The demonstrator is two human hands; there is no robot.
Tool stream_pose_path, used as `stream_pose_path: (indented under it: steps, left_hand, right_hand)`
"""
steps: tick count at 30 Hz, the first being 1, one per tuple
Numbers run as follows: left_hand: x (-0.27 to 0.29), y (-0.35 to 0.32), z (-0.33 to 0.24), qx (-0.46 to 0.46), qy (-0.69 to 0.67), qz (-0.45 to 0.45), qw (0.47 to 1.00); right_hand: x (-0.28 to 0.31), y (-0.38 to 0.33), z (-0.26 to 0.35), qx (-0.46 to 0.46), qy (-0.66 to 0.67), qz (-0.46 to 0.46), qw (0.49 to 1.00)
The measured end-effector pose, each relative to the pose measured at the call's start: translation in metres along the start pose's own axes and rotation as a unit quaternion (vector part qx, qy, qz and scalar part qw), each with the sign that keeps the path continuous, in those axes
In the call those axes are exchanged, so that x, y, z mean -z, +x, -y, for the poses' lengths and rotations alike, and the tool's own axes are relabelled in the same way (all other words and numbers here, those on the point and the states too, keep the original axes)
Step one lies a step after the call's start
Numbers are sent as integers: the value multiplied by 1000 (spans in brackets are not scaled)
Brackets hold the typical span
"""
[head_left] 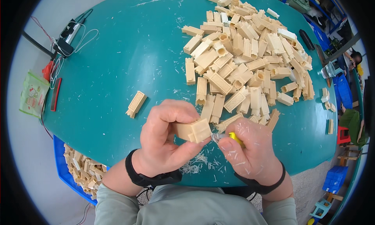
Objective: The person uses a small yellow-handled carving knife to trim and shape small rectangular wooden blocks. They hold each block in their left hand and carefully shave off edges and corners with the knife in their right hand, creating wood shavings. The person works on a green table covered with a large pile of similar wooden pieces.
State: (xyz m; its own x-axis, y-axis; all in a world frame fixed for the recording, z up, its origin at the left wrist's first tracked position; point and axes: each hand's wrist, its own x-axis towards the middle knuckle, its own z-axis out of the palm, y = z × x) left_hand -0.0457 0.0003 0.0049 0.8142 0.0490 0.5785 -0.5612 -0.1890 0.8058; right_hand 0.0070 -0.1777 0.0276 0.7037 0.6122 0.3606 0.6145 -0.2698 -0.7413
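Observation:
My left hand [166, 137] is closed around a beige hollow-looking block piece [199, 130], its end turned toward my right hand. In my right hand [252, 149] is a small knife with a yellow handle [236, 139]; its blade lies close to the piece's edge, partly hidden by fingers and shavings. Pale thin shavings cling to the right hand, and more shavings [199, 162] lie on the table below. Just beyond the hands spreads a large heap of similar beige pieces [246, 49]. A single carved piece [136, 104] rests apart, left of my left hand.
The green table [97, 69] carries scattered shavings. At its left edge are a power strip [70, 33] with cables and a green bag [34, 93]. A blue bin [64, 162] full of pieces stands at lower left. A clear cup [329, 70] and several small pieces sit along the right edge.

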Motion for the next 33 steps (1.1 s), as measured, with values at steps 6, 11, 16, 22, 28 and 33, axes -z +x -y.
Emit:
stream_pose_path:
  steps: [6, 11, 16, 22, 28, 33]
  left_hand:
    - [4, 1, -4, 7, 11, 84, 996]
    - [6, 2, -4, 25, -59, 21, 998]
    - [6, 3, -4, 23, -53, 30, 998]
    - [6, 2, -4, 26, -44, 37, 998]
    - [6, 2, -4, 26, -40, 50, 998]
    - [7, 2, -4, 27, -34, 61, 997]
  right_hand:
    - [2, 2, -7, -12, -18, -17, 1000]
    - [11, 2, 1, -19, 21, 11, 1000]
    - [8, 2, 1, 26, 20, 28, 999]
    - [7, 1, -2, 35, 9, 28, 999]
    - [8, 1, -4, 54, -24, 28, 998]
    - [8, 2, -5, 59, -34, 18, 998]
